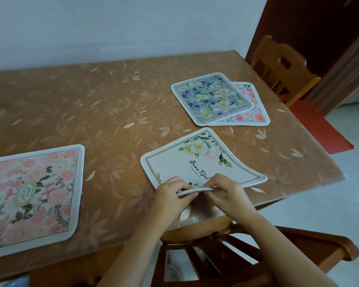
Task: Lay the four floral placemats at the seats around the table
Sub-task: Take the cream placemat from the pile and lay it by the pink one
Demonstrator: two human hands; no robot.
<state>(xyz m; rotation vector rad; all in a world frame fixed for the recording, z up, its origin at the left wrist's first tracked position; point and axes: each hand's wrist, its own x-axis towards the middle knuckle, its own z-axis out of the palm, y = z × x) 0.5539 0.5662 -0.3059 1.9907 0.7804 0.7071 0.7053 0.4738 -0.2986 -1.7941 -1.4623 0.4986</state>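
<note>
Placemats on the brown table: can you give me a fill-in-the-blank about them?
The left hand and right hand pinch the near ____ of the cream white-flowered placemat.
The pink floral placemat lies to their ____.
The blue floral placemat overlaps the rose-printed placemat, lying on ____.
Missing: edge; left; top.

I count four mats. One pink mat (32, 195) lies at 9 o'clock and one cream mat (195, 162) at 5 o'clock. Two sit at 1 o'clock, a blue mat (211, 98) lying partly over a rose mat (255, 108). So there are two single mats and one pile of two. I see two chairs: a near chair (195, 229) at 5 o'clock and a far chair (298, 77) at 2 o'clock. There is one table (91, 100). My two hands, left hand (170, 193) and right hand (226, 191), both pinch the cream mat.
</note>
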